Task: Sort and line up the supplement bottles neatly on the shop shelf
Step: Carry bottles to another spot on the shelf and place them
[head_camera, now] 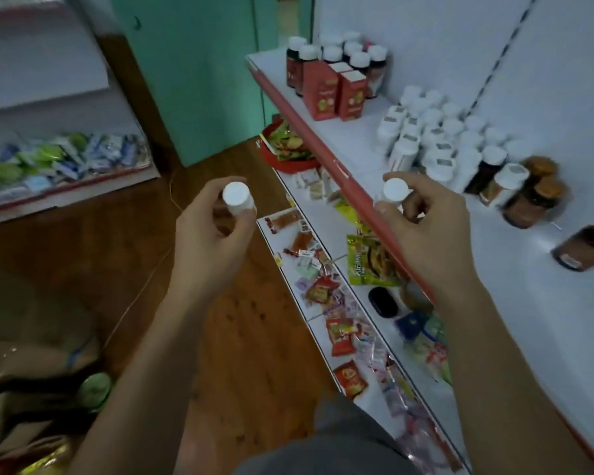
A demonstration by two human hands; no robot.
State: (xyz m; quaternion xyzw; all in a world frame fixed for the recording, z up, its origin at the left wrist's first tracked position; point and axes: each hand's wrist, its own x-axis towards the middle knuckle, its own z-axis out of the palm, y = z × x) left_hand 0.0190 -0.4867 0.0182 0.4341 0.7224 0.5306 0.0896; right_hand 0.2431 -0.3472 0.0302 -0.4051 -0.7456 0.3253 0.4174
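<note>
Supplement bottles [432,138] crowd the back edge of the shelf [487,269] — caps up. Left hand [213,231] grips one white bottle [237,198] beyond the front edge (over the floor [237,337]); right hand [426,228] pinches a second bottle [394,192] above that edge.

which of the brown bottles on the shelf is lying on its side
The lone brown bottle at the far right edge; the other gold-capped brown bottles stand upright.

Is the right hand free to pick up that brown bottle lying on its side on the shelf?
Probably not yet: the right hand pinches a white-capped bottle. The path across the shelf to the tipped brown bottle looks open, though.
</note>
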